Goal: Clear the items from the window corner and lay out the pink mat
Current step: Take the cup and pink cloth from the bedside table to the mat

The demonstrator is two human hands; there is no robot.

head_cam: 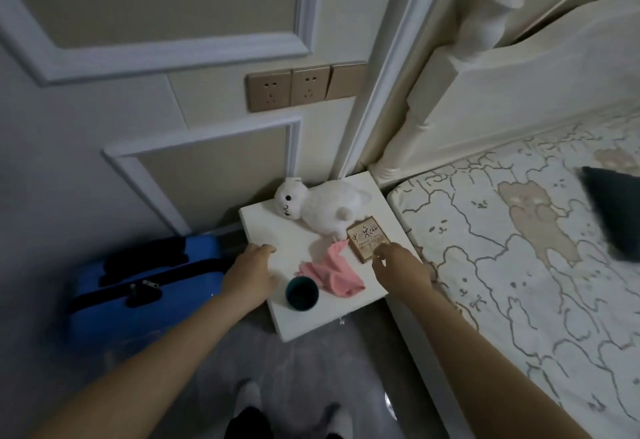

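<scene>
Four items crowd the white stand at frame centre as my right hand pinches the small box, my left hand resting flat and slack by the dark cup; lifting the box clear looks next, the crumpled pink mat not yet laid out.

A bedroom in a home is shown. A bed with a cartoon-bear printed sheet and a cream headboard is seen on the right, with a dark cushion lying on it. A small white bench is set beside it, and a white plush toy is laid on top. The wall is panelled with white moulding and fitted with gold sockets. What may be a blue suitcase is stood on the floor, though it is blurred.
</scene>
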